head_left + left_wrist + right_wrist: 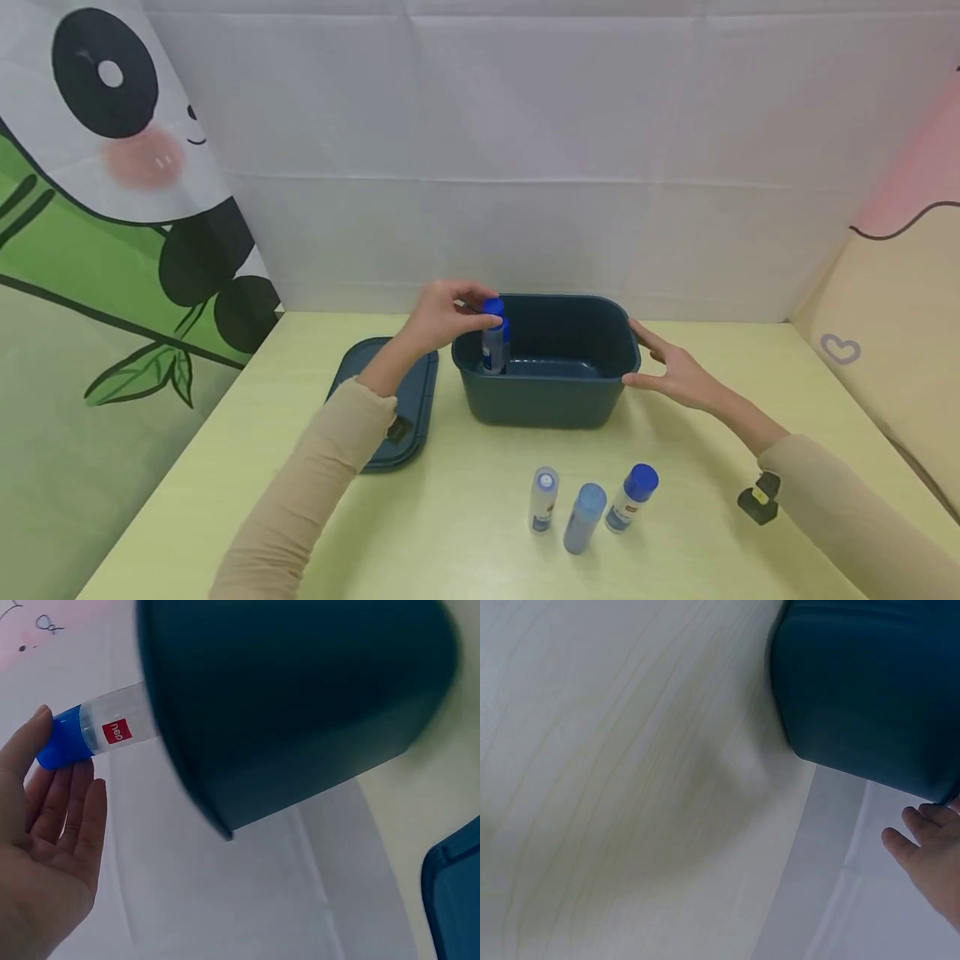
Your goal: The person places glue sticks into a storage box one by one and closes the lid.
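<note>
A dark teal plastic bin (536, 404) stands at the back middle of the table. My left hand (442, 317) pinches the blue cap of a clear glue stick (492, 350), upright inside the bin's left end. In the left wrist view this glue stick (120, 724) shows a red label, its lower part hidden by the bin wall. Just behind it, part of another blue-capped glue stick (506, 332) shows. At the right end, my right hand (671, 375) touches the bin's rim with spread fingers, thumb near the front corner; the right wrist view has its fingertips at the rim.
Three more glue sticks stand on the table in front of the bin: a clear one (543, 500), a light blue one (584, 518) and a blue-capped one (632, 498). The bin's teal lid (416, 392) lies left of it, partly under my left forearm. A white cloth hangs behind.
</note>
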Motion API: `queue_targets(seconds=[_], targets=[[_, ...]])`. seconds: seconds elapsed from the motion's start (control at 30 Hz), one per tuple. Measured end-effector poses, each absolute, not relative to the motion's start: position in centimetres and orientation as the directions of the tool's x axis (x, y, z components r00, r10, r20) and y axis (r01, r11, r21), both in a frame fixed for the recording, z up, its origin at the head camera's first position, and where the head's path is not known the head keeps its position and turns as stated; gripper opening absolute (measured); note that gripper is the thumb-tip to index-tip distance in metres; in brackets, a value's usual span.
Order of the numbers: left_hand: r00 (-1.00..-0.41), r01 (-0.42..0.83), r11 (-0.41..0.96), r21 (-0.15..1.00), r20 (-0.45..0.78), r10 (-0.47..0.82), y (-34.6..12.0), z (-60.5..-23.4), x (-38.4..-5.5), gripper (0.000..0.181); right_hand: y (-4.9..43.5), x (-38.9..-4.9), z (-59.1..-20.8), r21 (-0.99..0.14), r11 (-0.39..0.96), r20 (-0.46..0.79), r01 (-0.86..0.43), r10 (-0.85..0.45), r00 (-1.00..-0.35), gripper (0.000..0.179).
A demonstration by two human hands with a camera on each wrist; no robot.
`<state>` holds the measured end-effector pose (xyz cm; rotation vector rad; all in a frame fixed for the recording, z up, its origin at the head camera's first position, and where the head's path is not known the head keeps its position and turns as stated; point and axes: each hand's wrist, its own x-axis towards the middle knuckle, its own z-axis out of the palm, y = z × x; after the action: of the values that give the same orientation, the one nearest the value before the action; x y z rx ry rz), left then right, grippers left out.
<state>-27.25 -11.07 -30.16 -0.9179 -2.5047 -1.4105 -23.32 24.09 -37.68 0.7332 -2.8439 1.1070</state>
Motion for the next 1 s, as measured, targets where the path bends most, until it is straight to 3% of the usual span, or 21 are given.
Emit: queue_targets(seconds=[0.43,0.8,1.0], targets=[[-0.838,0.504,0.536,0.678,0.234,0.492,-10.7,-33.7,-28.4,0.03,24.0,-23.2,-37.7,-0.646,0.633,0.171,-0.427,-0.425,-0.889,0.086],[-0.814,0.571,0.668,0.477,0.225,0.535,-10.1,-34.5,-28.5,0.033,24.1,-22.9,-37.8,-0.647,0.634,0.167,-0.424,-0.424,-0.89,0.086],[-0.823,0.554,0.701,0.449,0.172,0.541,-10.0,-34.4,-28.6,0.033,24.1,-22.9,-37.8,-0.644,0.642,0.164,-0.417,-0.417,-0.894,0.086]])
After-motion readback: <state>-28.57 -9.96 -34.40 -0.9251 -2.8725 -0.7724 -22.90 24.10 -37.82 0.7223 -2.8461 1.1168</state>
